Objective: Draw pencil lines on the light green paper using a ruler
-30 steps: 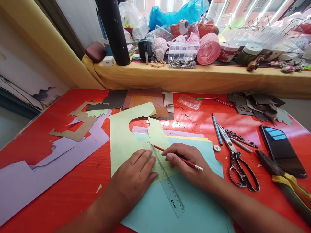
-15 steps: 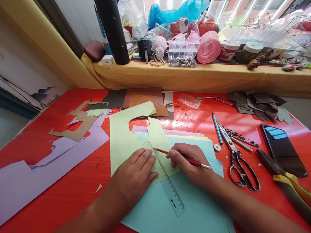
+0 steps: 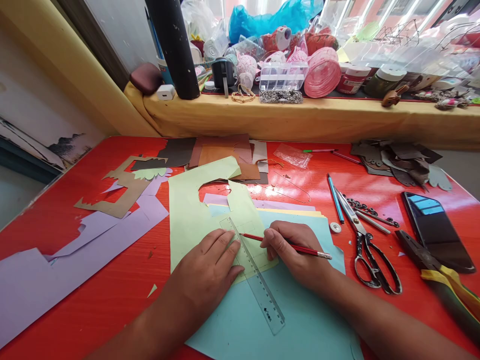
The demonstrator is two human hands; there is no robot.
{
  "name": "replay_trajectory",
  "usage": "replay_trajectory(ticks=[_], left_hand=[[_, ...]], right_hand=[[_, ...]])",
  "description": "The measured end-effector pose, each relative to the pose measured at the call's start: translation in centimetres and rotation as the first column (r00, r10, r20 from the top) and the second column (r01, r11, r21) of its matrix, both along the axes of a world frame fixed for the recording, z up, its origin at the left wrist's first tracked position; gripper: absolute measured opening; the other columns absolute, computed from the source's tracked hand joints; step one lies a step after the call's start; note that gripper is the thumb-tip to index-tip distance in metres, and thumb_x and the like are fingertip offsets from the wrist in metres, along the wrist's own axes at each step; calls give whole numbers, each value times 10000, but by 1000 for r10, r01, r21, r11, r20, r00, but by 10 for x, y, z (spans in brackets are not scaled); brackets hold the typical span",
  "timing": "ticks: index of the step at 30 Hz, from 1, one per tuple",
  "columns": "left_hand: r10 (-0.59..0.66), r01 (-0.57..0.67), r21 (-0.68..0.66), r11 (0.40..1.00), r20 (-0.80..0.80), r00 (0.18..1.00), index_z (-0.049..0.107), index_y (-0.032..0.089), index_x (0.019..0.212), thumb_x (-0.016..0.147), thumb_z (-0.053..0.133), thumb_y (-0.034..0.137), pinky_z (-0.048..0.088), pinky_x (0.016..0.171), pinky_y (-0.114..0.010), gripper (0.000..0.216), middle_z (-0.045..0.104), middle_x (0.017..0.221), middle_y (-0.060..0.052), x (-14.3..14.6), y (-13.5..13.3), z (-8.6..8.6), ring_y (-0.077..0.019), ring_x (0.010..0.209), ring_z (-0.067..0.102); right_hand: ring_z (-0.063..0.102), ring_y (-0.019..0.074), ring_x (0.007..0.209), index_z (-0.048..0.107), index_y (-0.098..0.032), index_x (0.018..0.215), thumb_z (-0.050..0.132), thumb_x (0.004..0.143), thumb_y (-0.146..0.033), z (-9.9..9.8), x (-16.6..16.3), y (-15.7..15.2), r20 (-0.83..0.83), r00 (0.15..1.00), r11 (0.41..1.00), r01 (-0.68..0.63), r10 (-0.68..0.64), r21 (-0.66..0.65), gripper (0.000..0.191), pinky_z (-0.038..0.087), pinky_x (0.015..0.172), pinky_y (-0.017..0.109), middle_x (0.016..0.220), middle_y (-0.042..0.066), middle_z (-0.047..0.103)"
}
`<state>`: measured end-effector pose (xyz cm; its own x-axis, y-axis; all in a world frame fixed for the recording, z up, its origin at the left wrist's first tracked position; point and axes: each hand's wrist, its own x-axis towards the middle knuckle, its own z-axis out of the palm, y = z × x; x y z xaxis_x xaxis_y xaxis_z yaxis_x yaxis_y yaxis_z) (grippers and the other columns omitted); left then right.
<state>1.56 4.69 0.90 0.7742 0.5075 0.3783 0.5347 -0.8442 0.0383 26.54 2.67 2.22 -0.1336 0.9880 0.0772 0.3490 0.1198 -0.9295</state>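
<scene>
My left hand (image 3: 208, 270) lies flat with its fingers spread, pressing a clear plastic ruler (image 3: 262, 292) down onto a pale green sheet of paper (image 3: 191, 215). My right hand (image 3: 296, 250) pinches a red pencil (image 3: 311, 250), whose tip rests against the ruler's right edge on the green paper. Under the green sheet lies a light blue sheet (image 3: 292, 320), with yellow and lilac sheets showing at its far edge.
The red table (image 3: 93, 300) holds lilac paper (image 3: 75, 250) and tan offcuts (image 3: 123, 192) at left. Brown and grey card pieces (image 3: 225, 152) lie behind. Scissors (image 3: 365, 245), a blue pencil (image 3: 335, 199), a phone (image 3: 435, 230) and pliers (image 3: 431, 265) lie at right. A cluttered yellow ledge (image 3: 300, 117) runs along the back.
My right hand has slid the pencil along the ruler's edge toward me and to the right. My left hand and the ruler have stayed put.
</scene>
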Motion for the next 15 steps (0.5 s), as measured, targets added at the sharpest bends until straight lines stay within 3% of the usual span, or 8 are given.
replay_trajectory(ticks=[15], left_hand=[[12, -12, -23, 1000, -22, 1000, 690, 102, 1355, 1193, 440, 317, 636, 1081, -475, 367, 767, 1363, -165, -3, 0, -2, -325, 1277, 725]], right_hand=[[635, 179, 557, 751, -214, 799, 558, 1109, -671, -1, 0, -1, -133, 987, 995, 92, -87, 26, 585, 490, 561, 298, 607, 15, 690]])
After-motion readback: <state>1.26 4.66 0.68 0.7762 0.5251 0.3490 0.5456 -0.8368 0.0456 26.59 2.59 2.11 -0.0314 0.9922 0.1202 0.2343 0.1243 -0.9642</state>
